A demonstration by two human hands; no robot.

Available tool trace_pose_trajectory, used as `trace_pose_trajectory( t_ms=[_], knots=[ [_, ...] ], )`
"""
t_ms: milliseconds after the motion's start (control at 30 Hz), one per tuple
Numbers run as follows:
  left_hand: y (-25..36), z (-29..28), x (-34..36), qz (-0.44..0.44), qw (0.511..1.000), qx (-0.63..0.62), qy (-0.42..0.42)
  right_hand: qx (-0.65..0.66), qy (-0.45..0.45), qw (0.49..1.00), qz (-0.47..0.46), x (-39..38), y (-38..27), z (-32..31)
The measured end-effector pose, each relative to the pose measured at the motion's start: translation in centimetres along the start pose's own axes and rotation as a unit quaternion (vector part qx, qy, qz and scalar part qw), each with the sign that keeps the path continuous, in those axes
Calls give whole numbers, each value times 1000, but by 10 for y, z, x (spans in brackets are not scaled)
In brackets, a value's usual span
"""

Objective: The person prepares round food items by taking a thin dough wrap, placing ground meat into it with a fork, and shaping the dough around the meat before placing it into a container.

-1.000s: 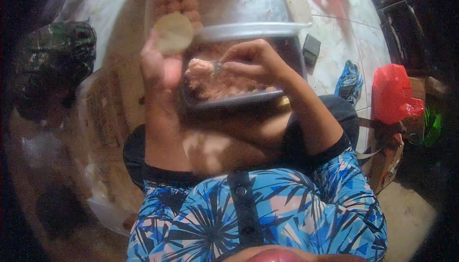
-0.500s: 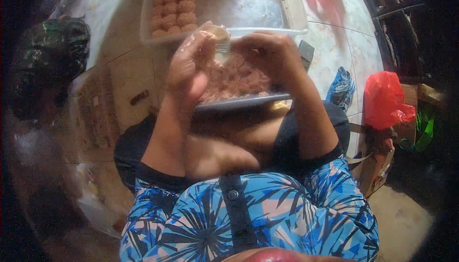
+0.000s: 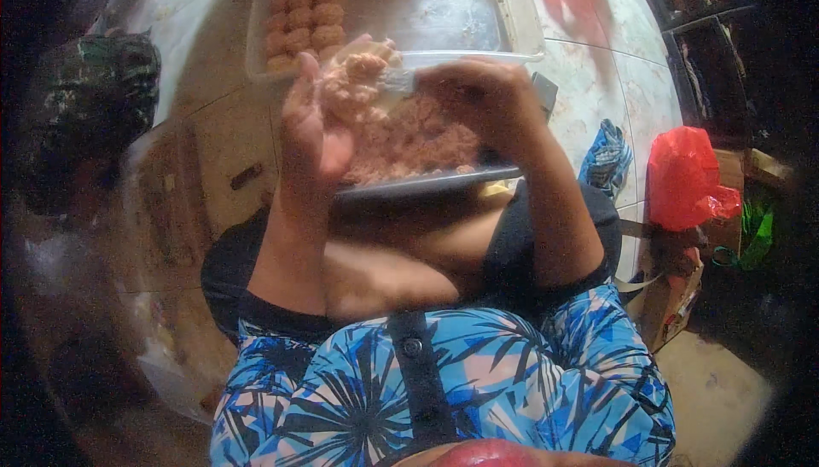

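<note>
A lump of pale, orange-tinted, crumbly mixture [image 3: 360, 81] rests across the palm and fingers of my left hand [image 3: 309, 126], which is turned up with the thumb apart. Closed around a pale, flat-ended utensil [image 3: 395, 81], my right hand [image 3: 482, 92] holds its tip against or just beside the lump. Blur hides the utensil's exact kind. Beneath both hands is a dark tray [image 3: 426, 183] holding loose reddish-brown crumbs [image 3: 418, 139].
Beyond the tray stands a clear plastic container [image 3: 527, 6] with rows of crumb-coated balls [image 3: 300, 19] along its left side. To the right lie a blue patterned bag [image 3: 607, 160], a red plastic bag [image 3: 685, 179] and a green bag [image 3: 755, 232].
My left hand has shifted left and opened out, bringing the lump into fuller view. The utensil has turned and drawn right, off the middle of the palm.
</note>
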State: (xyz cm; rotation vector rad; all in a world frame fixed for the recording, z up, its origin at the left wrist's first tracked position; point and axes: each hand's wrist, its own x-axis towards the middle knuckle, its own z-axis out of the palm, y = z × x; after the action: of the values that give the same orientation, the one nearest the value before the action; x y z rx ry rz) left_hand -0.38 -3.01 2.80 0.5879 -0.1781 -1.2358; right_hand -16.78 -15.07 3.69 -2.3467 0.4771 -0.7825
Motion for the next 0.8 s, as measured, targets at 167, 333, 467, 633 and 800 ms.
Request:
trace_pose_trajectory(
  t_ms=[167,333,467,633,800],
  knots=[
    [12,-4,0,32,999,-20,26,30,-10,999,11,-4,-7,-16],
    [0,2,-2,-31,999,-34,-15,-3,-9,994,-107,-3,4,13],
    [0,3,-5,-57,998,-24,-33,56,-17,998,-19,1,9,1],
    [0,0,-2,-5,998,63,26,-63,-21,997,-25,3,8,-22],
    [-5,1,-5,-22,999,9,-40,-64,50,996,-24,3,-1,-4]
  ],
)
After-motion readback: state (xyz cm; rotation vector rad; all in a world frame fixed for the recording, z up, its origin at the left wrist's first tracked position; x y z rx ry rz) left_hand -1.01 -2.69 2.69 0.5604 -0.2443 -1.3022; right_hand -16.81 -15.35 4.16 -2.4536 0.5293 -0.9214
